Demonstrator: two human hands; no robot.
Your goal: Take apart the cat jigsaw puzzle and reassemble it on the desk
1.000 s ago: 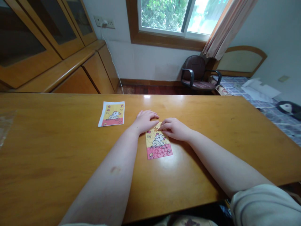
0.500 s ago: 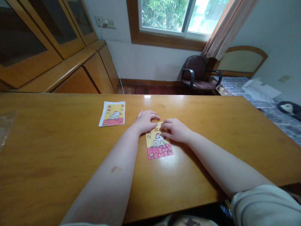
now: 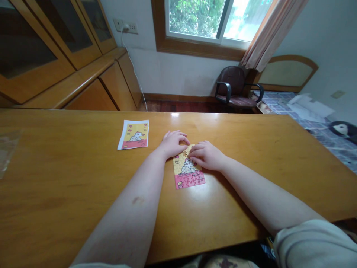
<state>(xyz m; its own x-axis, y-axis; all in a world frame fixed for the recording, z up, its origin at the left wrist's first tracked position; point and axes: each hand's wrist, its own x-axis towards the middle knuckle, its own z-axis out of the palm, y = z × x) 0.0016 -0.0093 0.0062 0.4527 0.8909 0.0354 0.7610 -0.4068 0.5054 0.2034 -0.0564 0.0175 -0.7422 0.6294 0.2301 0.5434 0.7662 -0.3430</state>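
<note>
A small jigsaw puzzle [image 3: 189, 175] with a cartoon animal on yellow above a pink band lies on the wooden table [image 3: 69, 167]. Its top end has a ragged edge, and my hands partly hide it. My right hand [image 3: 208, 156] rests its fingertips on that top end. My left hand [image 3: 173, 144] sits curled on the table, touching the puzzle's upper left corner. Whether either hand holds a piece is hidden. Farther away lies a printed picture card [image 3: 133, 134] showing the same cartoon.
A clear plastic sheet [image 3: 7, 152] lies at the table's left edge. Wooden cabinets [image 3: 55, 63] stand beyond the table on the left. A dark office chair [image 3: 232, 87] stands under the window [image 3: 203, 22], and a patterned bed [image 3: 315, 119] lies to the right.
My right hand has shifted slightly along the puzzle's top end, with its fingers more spread. My left hand and the puzzle stay about the same, and the view tilts a little.
</note>
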